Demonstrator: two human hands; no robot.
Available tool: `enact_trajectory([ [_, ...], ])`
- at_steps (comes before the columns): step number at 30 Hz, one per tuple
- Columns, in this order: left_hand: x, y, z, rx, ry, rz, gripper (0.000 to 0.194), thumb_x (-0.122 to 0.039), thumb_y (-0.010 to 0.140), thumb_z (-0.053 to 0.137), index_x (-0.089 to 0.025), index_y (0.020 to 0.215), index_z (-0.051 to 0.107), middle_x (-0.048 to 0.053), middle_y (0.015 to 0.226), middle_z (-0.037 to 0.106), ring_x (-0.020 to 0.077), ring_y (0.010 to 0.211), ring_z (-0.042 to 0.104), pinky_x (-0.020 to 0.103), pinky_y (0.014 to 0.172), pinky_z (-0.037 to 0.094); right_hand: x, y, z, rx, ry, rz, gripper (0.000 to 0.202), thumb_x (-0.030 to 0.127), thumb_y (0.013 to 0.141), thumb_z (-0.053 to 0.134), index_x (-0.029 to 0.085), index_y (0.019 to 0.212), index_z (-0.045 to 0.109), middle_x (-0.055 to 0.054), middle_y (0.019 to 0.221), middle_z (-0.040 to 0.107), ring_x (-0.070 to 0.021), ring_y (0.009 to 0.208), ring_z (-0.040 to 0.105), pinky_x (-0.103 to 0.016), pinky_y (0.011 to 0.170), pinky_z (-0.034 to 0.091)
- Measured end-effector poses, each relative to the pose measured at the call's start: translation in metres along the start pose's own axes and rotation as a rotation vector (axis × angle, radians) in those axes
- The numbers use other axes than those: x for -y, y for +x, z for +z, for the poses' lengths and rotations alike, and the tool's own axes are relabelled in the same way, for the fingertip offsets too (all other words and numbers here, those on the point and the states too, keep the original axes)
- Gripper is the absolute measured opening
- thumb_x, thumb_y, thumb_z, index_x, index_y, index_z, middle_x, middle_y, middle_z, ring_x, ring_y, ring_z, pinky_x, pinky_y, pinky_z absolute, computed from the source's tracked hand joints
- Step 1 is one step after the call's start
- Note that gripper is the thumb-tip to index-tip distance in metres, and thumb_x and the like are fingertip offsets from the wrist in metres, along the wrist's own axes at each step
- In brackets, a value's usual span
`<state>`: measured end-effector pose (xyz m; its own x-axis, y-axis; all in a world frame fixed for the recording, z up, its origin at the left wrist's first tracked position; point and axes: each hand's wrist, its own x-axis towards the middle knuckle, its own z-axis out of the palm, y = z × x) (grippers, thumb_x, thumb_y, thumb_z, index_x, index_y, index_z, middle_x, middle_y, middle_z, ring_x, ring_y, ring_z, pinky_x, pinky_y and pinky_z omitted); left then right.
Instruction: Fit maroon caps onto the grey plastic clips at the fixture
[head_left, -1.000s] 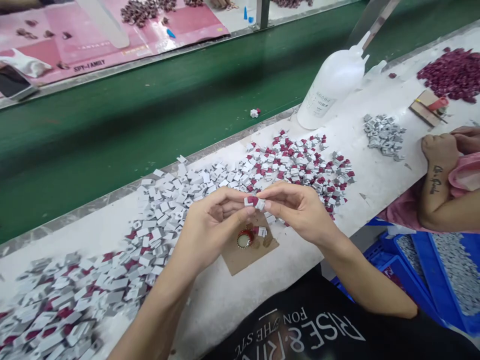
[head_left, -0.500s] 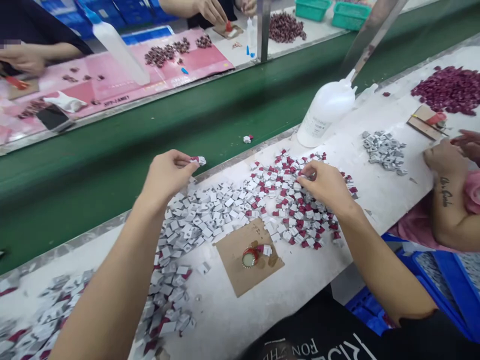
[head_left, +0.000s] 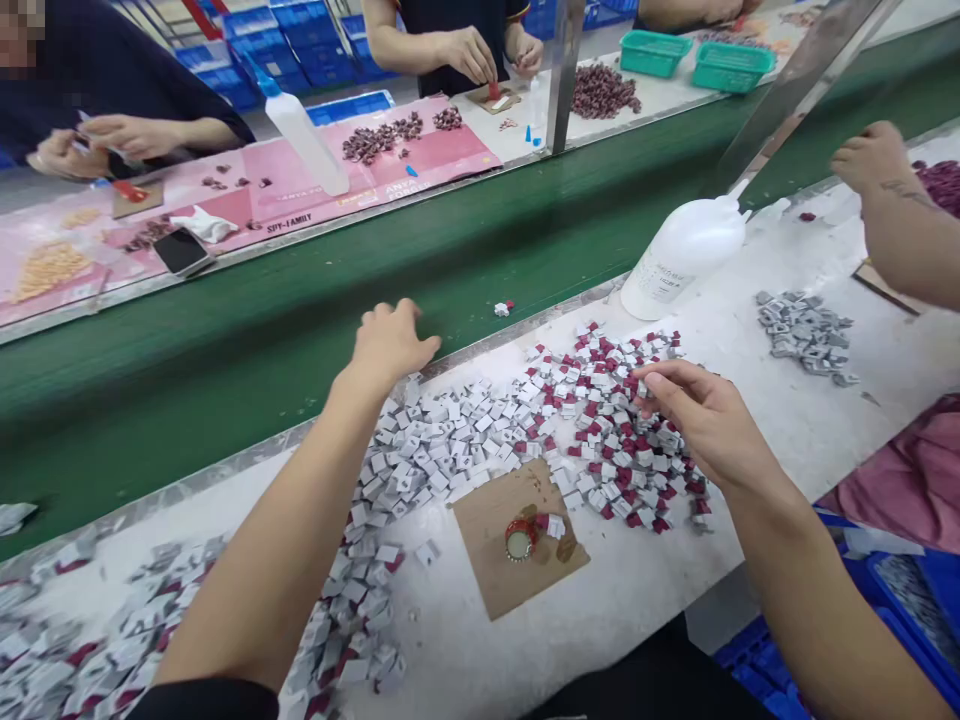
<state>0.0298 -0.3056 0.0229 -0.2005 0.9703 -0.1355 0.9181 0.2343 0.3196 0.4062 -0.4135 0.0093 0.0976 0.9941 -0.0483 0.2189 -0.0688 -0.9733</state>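
My left hand point(head_left: 391, 345) reaches over the edge of the green belt point(head_left: 300, 300) with its fingers apart; nothing shows in it. My right hand point(head_left: 701, 412) pinches a small grey-and-maroon piece point(head_left: 643, 387) above a heap of similar grey-and-maroon pieces point(head_left: 622, 450). Between my arms lies a heap of small grey blocks point(head_left: 442, 430). On a brown cardboard square point(head_left: 484, 570) sits an upturned red bottle cap point(head_left: 519, 542), and a grey-and-maroon piece point(head_left: 553, 525) lies against it.
A white squeeze bottle point(head_left: 667, 265) leans behind the right heap. One grey-and-maroon piece point(head_left: 503, 309) rests on the belt. More pieces point(head_left: 67, 640) spread at the left. A co-worker's arm point(head_left: 892, 215) is at the right; other people work across the belt.
My left hand has opened, and the piece it pinched is out of sight. The right hand has turned and now shows a piece in its fingertips. The co-worker's arm has moved toward the belt.
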Motion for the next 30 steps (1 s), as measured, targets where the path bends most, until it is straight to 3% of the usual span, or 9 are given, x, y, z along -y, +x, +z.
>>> enact_trajectory([
  [3,-0.032,0.003,0.012,0.061,0.038,0.163,0.045,-0.033,0.101,0.072,-0.019,0.145,0.070,0.024,0.156,0.066,0.0472,0.154,0.054,0.060,0.126,0.047,0.000,-0.003,0.003,0.016,-0.166,0.001,0.037,0.057,0.092,0.084,0.023,0.107,0.086,-0.010,0.091,0.079,-0.0263,0.079,0.073,-0.040,0.071,0.061],
  [6,-0.060,0.015,0.027,0.066,-0.016,0.215,0.040,-0.028,0.104,0.070,-0.021,0.143,0.072,0.020,0.154,0.069,0.0428,0.154,0.054,0.054,0.129,0.044,-0.005,0.000,0.003,-0.024,-0.457,-0.133,0.030,0.048,0.097,0.074,0.024,0.111,0.085,-0.014,0.112,0.083,-0.0317,0.093,0.076,-0.046,0.081,0.063],
  [9,-0.074,0.025,0.036,0.066,-0.083,0.221,0.029,-0.017,0.103,0.066,-0.016,0.129,0.078,0.022,0.142,0.075,0.0428,0.145,0.062,0.053,0.123,0.048,-0.012,0.005,0.000,0.009,-0.670,-0.221,0.031,0.039,0.100,0.063,0.025,0.116,0.085,-0.015,0.125,0.084,-0.0386,0.110,0.077,-0.057,0.095,0.062],
  [12,-0.077,0.019,0.037,0.075,-0.164,0.215,0.019,-0.014,0.102,0.066,-0.014,0.115,0.079,0.022,0.125,0.081,0.0387,0.123,0.074,0.049,0.108,0.055,-0.013,0.004,-0.001,0.018,-0.736,-0.267,0.030,0.037,0.100,0.063,0.025,0.116,0.085,-0.016,0.125,0.086,-0.0433,0.119,0.076,-0.066,0.104,0.060],
  [14,-0.077,0.002,0.036,0.094,-0.270,0.236,0.013,-0.018,0.102,0.071,-0.016,0.111,0.080,0.019,0.117,0.083,0.0324,0.107,0.077,0.044,0.095,0.058,-0.009,0.001,0.005,-0.063,-0.663,-0.306,0.025,0.039,0.101,0.069,0.025,0.114,0.084,-0.015,0.123,0.085,-0.0425,0.121,0.076,-0.065,0.107,0.060],
  [16,-0.078,-0.023,0.034,0.158,-0.492,0.267,0.009,-0.024,0.102,0.076,-0.018,0.107,0.080,0.015,0.108,0.083,0.0266,0.092,0.076,0.039,0.081,0.056,-0.003,-0.002,0.017,-0.097,-0.446,-0.290,0.022,0.043,0.101,0.076,0.026,0.114,0.083,-0.013,0.120,0.085,-0.0373,0.117,0.079,-0.057,0.102,0.065],
  [19,-0.082,-0.063,0.034,0.276,-0.871,0.280,0.006,-0.024,0.102,0.080,-0.019,0.102,0.078,0.009,0.091,0.080,0.0205,0.078,0.071,0.035,0.071,0.050,0.007,-0.001,0.047,0.042,-0.034,-0.216,0.027,0.049,0.103,0.082,0.029,0.122,0.080,-0.007,0.114,0.084,-0.0268,0.100,0.083,-0.044,0.087,0.071],
  [24,-0.083,-0.102,0.041,0.255,-1.127,0.258,0.013,-0.016,0.101,0.078,-0.020,0.093,0.070,0.004,0.085,0.080,0.0160,0.076,0.071,0.031,0.073,0.053,0.013,0.007,0.087,0.092,0.200,-0.272,0.022,0.048,0.099,0.088,0.028,0.103,0.078,-0.002,0.102,0.080,-0.0194,0.089,0.080,-0.035,0.079,0.070],
  [30,-0.072,-0.118,0.050,0.199,-1.118,0.277,0.009,-0.012,0.103,0.071,-0.020,0.099,0.073,0.005,0.094,0.083,0.0173,0.085,0.076,0.032,0.081,0.060,0.005,0.007,0.095,0.140,0.250,-0.233,0.018,0.039,0.095,0.092,0.029,0.101,0.078,-0.001,0.101,0.080,-0.0186,0.087,0.078,-0.035,0.079,0.068],
])
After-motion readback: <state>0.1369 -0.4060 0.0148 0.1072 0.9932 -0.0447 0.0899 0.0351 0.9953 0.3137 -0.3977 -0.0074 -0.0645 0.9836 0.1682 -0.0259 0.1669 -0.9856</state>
